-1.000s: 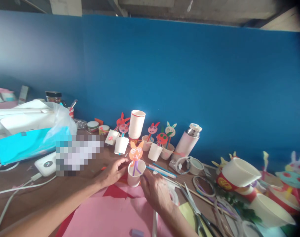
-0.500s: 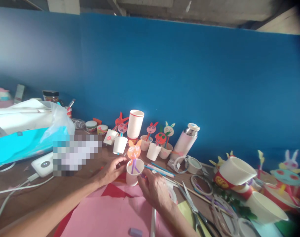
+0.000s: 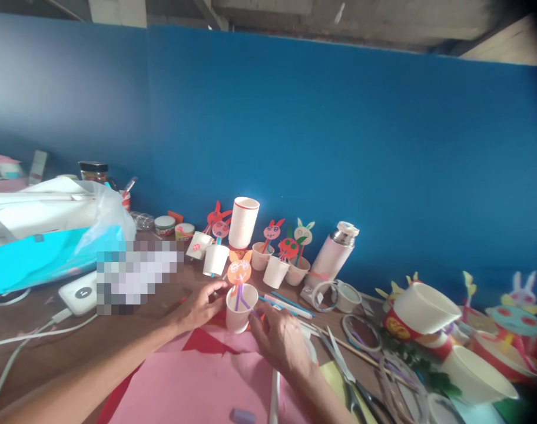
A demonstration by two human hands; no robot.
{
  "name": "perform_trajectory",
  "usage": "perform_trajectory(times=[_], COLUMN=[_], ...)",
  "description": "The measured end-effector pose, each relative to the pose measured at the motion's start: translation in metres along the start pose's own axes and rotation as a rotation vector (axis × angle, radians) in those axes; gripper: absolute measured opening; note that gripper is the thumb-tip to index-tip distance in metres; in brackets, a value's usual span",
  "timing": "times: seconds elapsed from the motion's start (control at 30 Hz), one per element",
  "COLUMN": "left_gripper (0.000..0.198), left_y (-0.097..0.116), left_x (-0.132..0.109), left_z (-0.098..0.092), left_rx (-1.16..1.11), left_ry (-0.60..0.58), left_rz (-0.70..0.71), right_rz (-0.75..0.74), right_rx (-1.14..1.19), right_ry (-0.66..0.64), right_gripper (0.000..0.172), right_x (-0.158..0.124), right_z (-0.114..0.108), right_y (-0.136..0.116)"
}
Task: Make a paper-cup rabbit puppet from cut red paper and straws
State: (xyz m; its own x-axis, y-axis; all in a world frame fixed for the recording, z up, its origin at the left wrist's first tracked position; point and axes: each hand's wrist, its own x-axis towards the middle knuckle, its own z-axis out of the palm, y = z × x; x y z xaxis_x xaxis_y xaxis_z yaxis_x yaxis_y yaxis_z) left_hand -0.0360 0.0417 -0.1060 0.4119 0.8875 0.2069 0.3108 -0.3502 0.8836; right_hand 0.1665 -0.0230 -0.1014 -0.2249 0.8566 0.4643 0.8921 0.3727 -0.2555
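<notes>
Head view shows, at the lower middle of the frame, a white paper cup (image 3: 237, 321) standing upright, with an orange paper face (image 3: 239, 272) above its rim. The left hand (image 3: 202, 309) is at the cup's left side, its thumb and fingers slightly apart. The right hand (image 3: 279, 335) is bent beside the right side; I cannot tell if it grips the purple strip (image 3: 239, 299). Scissors (image 3: 348, 377) lie at lower right.

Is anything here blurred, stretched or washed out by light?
In the head view, the blue wall pales toward the left; there too, the lowest white bowl at right looks stretched and soft, the cup with the orange paper figure clearer.
</notes>
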Motion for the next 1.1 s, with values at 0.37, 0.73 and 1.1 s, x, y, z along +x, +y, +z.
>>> perform_trajectory(times=[0.37, 0.73, 1.1], left_gripper=[0.037, 0.032, 0.029], left_y=[0.003, -0.009, 0.0], left_x=[0.002, 0.003, 0.002], left_z=[0.002, 0.006, 0.001], left_rx=[-0.043, -0.036, 0.028], left_ry=[-0.048, -0.029, -0.028], left_rz=[-0.012, -0.015, 0.052], right_rz=[-0.021, 0.011, 0.073], right_rx=[0.117, 0.217, 0.219], right_ry=[-0.017, -0.043, -0.1], right_gripper=[0.013, 0.011, 0.012], right_x=[0.003, 0.005, 0.007], right_z=[-0.003, -0.003, -0.009], right_y=[-0.007, -0.009, -0.009])
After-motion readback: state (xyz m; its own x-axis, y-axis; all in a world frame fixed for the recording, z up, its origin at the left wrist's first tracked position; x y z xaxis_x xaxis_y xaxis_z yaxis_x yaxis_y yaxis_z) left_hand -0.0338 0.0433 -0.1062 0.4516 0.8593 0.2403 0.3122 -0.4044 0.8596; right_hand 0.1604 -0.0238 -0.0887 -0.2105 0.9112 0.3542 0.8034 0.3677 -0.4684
